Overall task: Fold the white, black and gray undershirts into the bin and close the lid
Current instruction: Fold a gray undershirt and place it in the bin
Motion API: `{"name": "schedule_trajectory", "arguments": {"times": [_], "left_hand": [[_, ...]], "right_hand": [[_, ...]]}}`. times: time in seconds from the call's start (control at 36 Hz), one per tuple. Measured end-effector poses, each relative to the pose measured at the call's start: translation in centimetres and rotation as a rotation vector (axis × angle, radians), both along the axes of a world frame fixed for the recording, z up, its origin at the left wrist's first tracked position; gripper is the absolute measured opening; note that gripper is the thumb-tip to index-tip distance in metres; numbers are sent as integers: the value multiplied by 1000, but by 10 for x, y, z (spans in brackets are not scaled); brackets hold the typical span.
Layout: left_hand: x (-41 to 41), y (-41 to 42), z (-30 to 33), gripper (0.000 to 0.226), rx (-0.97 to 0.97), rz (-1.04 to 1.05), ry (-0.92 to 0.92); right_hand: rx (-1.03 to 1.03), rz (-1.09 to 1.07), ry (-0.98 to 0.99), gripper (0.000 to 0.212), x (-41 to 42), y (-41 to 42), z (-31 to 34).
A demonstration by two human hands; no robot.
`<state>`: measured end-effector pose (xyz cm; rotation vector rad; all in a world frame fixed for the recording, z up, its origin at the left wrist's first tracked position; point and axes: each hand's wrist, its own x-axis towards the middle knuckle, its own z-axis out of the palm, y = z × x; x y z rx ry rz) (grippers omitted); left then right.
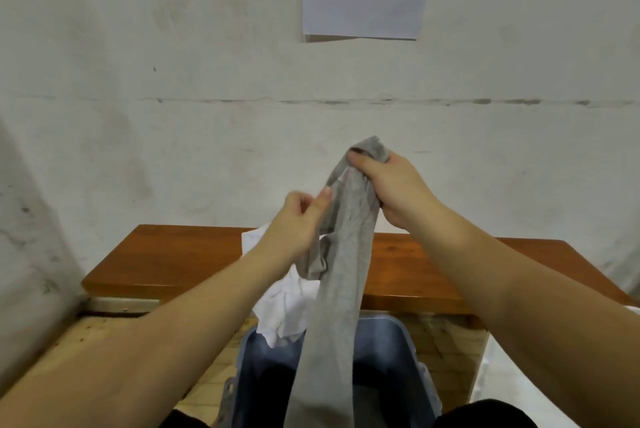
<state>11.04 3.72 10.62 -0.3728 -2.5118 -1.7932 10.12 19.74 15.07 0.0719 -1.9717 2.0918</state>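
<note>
A: Gray undershirt (343, 254) hangs bunched above the blue bin (412, 355), its lower end dangling into it.
B: And the hands?
A: The right hand (394, 185) clutches its top; the left hand (294, 223) pinches a fold just below.
B: The white undershirt (284, 309)?
A: Behind the bin, draped off the wooden desk (166, 261) edge.

One view only — a head-worn wide-angle camera, looking forward and slightly down over the table (180, 254). It faces the wall (173, 98) just behind the table, sits close above the bin (398, 337) in front of it — forearms reach in from the bottom edge.
</note>
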Motion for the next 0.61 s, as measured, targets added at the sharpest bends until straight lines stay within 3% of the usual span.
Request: {"name": "schedule_trajectory", "arguments": {"times": [0.14, 0.19, 0.25, 0.31, 0.39, 0.47, 0.61], "left_hand": [[3, -6, -35, 33, 5, -99, -260], [-2, -14, -37, 18, 81, -160, -397], [-8, -23, -32, 19, 194, -229, -451], [-15, -33, -23, 30, 331, -272, -437], [-23, -47, -5, 20, 592, -312, -417], [-31, -52, 10, 33, 817, -345, -386], [-37, -49, 25, 14, 908, -261, -303]], "right_hand": [[-32, -19, 9, 11, -2, 3, 11], [-12, -19, 29, 12, -2, 6, 16], [34, -37, 59, 11, -1, 12, 19], [107, -66, 84, 9, 0, 20, 19], [245, -124, 82, 10, 2, 34, 15], [433, -184, 27, 17, 2, 49, 10], [436, -167, -86, 25, 2, 65, 4]]}}
